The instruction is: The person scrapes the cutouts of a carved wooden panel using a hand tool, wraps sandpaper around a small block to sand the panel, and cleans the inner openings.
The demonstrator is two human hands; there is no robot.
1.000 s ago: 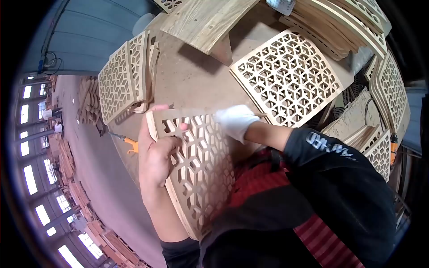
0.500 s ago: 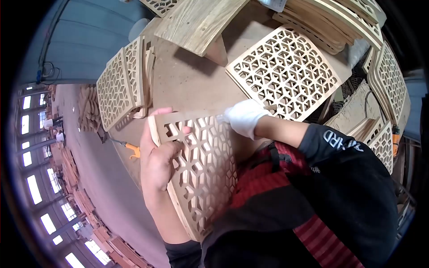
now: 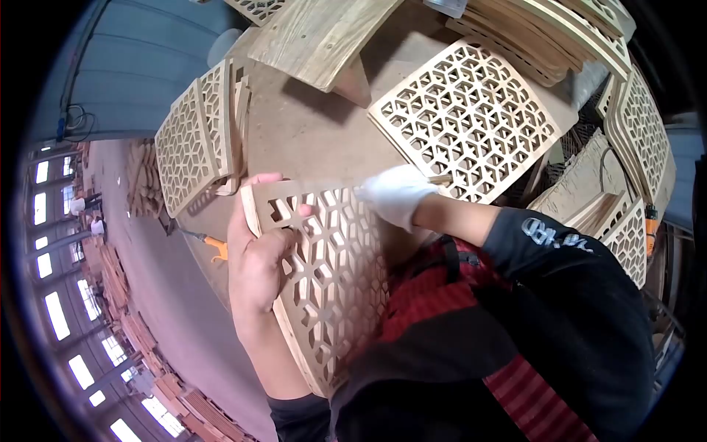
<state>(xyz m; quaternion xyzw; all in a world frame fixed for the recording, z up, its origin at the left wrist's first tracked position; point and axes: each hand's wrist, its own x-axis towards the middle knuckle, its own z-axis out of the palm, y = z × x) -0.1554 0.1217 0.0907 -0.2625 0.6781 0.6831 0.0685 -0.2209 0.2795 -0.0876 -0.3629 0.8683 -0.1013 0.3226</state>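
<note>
Though blurred — right hand (image 3: pixel 398 197) seemingly against panel (image 3: pixel 321 273).

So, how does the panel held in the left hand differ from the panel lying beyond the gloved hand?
The held panel is tilted, while the lying panel is laid flat.
The left hand grips the held panel at its edge; no hand visibly grips the lying panel.
The held panel shows its face at a slant, whereas the lying panel's face is opener to view.
Both look like pale wood, with cut-out geometric lattices.
</note>
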